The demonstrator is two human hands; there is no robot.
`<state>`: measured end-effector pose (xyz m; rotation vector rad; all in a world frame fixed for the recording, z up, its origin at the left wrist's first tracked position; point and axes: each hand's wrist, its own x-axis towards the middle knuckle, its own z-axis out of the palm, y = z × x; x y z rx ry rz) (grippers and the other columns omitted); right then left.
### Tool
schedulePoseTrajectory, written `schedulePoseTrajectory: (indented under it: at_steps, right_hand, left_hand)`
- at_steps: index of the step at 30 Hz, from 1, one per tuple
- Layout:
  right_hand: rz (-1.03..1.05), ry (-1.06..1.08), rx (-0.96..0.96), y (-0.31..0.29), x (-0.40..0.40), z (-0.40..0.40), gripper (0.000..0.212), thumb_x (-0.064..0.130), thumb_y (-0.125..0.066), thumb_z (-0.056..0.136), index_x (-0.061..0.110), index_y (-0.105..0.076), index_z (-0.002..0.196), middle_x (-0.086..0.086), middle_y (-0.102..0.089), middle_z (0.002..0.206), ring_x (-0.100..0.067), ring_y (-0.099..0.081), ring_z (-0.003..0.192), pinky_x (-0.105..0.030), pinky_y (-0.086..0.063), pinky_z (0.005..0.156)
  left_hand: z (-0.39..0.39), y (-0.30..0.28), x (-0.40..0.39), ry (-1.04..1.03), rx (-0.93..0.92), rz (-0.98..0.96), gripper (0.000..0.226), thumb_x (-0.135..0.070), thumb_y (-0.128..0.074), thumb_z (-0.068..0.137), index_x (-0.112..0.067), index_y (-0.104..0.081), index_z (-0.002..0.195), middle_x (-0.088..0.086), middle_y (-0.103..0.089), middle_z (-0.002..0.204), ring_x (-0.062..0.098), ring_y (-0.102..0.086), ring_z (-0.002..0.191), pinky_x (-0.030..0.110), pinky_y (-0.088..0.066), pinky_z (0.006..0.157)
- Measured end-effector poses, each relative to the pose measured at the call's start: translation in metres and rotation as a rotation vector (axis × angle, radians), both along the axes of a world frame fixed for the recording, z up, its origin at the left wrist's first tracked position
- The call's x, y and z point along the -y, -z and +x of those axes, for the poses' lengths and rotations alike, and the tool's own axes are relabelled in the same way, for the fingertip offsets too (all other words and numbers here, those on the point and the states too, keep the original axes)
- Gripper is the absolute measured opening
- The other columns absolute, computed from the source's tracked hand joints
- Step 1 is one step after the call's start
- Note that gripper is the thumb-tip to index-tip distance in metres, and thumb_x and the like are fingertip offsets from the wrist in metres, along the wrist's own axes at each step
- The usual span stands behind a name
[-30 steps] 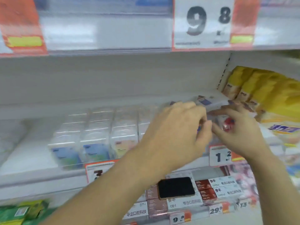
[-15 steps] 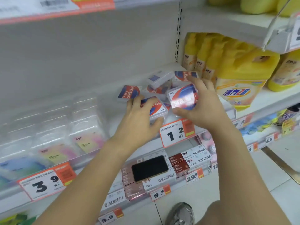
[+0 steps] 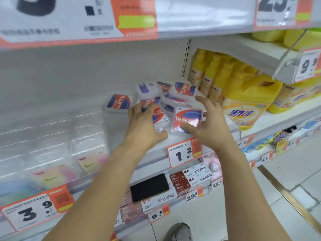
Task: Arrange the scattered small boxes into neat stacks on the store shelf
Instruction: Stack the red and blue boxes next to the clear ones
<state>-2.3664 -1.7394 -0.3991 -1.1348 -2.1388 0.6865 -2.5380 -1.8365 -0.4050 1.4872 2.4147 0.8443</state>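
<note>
Several small clear boxes with red and blue labels lie jumbled on the white shelf [image 3: 156, 150]. My right hand [image 3: 208, 124] grips one box [image 3: 186, 120] upright at the shelf's front, thumb on its face. My left hand [image 3: 145, 129] rests on a neighbouring box [image 3: 160, 118], fingers curled over its left edge. One box [image 3: 119, 102] lies flat and apart at the left. Behind, tilted boxes [image 3: 183, 89] lean on each other, and a pale box [image 3: 147, 88] stands at the back.
Yellow detergent bottles [image 3: 246, 101] crowd the shelf just right of the boxes. Clear packs with pastel contents [image 3: 86, 145] fill the left. A price tag reading 1.2 [image 3: 184, 153] hangs on the shelf edge. A black phone [image 3: 149, 187] lies on boxes one shelf down.
The view has swung right and down from the blurred earlier look. My right hand has lowered its box toward the shelf's front, and my left hand has stayed on the neighbouring box.
</note>
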Motion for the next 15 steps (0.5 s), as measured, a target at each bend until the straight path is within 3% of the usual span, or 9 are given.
schedulePoseTrajectory:
  at_steps: [2, 4, 8, 12, 15]
  right_hand:
    - [-0.070, 0.101, -0.007, 0.002, 0.000, 0.007, 0.092, 0.036, -0.089, 0.067, 0.024, -0.040, 0.144, -0.003, -0.042, 0.144, -0.020, -0.058, 0.115, -0.032, -0.053, 0.088]
    - [-0.069, 0.148, -0.013, 0.004, -0.001, 0.010, 0.080, 0.035, -0.085, 0.073, 0.021, -0.043, 0.141, -0.006, -0.053, 0.137, -0.022, -0.063, 0.106, -0.030, -0.051, 0.082]
    - [-0.006, 0.111, 0.053, 0.010, -0.001, 0.003, 0.057, 0.038, -0.071, 0.084, 0.019, -0.049, 0.134, -0.008, -0.066, 0.121, -0.027, -0.065, 0.104, -0.042, -0.053, 0.089]
    - [-0.045, 0.022, 0.177, 0.007, 0.001, -0.012, 0.074, 0.064, -0.062, 0.073, 0.026, -0.047, 0.135, -0.001, -0.063, 0.124, -0.022, -0.061, 0.110, -0.044, -0.052, 0.093]
    - [-0.086, -0.020, 0.208, -0.003, -0.003, -0.027, 0.079, 0.059, -0.071, 0.071, 0.025, -0.046, 0.138, -0.002, -0.060, 0.126, -0.021, -0.059, 0.113, -0.038, -0.051, 0.096]
  left_hand:
    - [-0.001, 0.003, -0.004, -0.012, -0.011, 0.040, 0.072, -0.031, -0.078, 0.067, -0.028, -0.050, 0.133, 0.006, -0.040, 0.133, 0.027, -0.030, 0.128, 0.029, -0.033, 0.103]
    - [-0.001, 0.003, -0.006, -0.026, -0.042, 0.068, 0.070, -0.033, -0.079, 0.067, -0.026, -0.052, 0.131, 0.006, -0.046, 0.130, 0.027, -0.036, 0.125, 0.030, -0.033, 0.102]
    - [0.003, -0.004, -0.003, 0.002, -0.098, 0.032, 0.073, -0.040, -0.079, 0.067, -0.026, -0.050, 0.133, 0.005, -0.050, 0.133, 0.029, -0.042, 0.123, 0.042, -0.040, 0.101]
    - [0.005, -0.009, 0.013, 0.002, -0.071, 0.049, 0.079, -0.049, -0.083, 0.062, -0.029, -0.050, 0.131, 0.001, -0.053, 0.128, 0.025, -0.047, 0.119, 0.042, -0.042, 0.101]
    - [0.003, -0.006, 0.022, 0.043, -0.040, 0.077, 0.078, -0.055, -0.083, 0.060, -0.033, -0.051, 0.128, -0.004, -0.051, 0.127, 0.020, -0.043, 0.118, 0.033, -0.041, 0.099]
